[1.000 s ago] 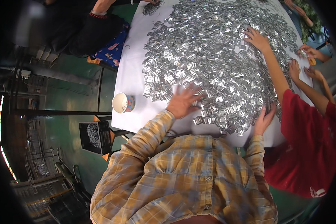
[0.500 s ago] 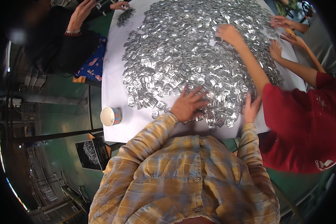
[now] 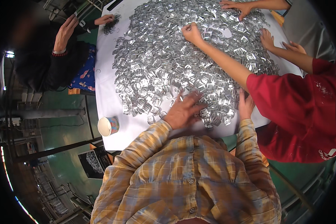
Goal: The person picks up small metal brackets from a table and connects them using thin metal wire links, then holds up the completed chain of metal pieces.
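The metal pieces (image 3: 164, 56) glint silver against a white tabletop (image 3: 130, 124). The nearest shirt (image 3: 164, 179) is plaid in mustard yellow and blue-grey, crossed by pale lines; a co-worker's shirt (image 3: 291, 108) is red (with white marks). The cup (image 3: 115, 125) is white inside, patterned blue and red outside.

A green floor (image 3: 67, 132) lies beneath the white-topped table (image 3: 105, 86)

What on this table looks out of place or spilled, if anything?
Nothing looks spilled or damaged. Slightly odd is one small curved dark wire near the left edge of the table: it lies alone, apart from the silvery metal pieces and the dark tangled heap. The paper cup also stands apart.
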`<control>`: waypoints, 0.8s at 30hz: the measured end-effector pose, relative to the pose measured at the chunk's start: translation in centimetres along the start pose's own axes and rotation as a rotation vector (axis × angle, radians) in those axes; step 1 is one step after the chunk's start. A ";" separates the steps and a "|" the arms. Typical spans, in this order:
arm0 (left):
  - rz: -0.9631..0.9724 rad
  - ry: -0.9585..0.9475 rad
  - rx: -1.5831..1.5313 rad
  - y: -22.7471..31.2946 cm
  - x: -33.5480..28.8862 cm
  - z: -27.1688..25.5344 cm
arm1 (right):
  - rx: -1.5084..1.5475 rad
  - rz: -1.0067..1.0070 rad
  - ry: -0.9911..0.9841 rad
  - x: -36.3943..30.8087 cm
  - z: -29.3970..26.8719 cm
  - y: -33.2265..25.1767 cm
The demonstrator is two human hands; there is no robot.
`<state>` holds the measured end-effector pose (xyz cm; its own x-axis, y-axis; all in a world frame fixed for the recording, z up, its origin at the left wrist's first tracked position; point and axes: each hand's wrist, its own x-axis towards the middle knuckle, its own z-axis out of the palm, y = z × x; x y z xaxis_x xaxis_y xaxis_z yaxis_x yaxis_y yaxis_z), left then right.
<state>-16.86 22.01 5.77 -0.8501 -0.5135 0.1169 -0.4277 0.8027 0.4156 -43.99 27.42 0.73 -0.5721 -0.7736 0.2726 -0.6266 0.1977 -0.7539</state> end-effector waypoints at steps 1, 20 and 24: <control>0.031 -0.008 0.011 0.2 -0.1 0.5 | 0.022 0.014 -0.038 -0.1 -0.2 -0.1; 0.276 -0.197 -0.046 -0.1 3.5 2.6 | 0.123 -0.020 -0.085 -4.0 -0.8 -1.8; -0.040 0.068 0.192 -4.6 2.2 0.9 | -0.008 -0.127 -0.027 -6.2 -2.2 -3.7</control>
<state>-17.07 17.44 3.32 -0.8112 -0.5605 0.1667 -0.5173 0.8207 0.2425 -39.27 32.75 3.17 -0.4733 -0.8086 0.3494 -0.6972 0.1014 -0.7097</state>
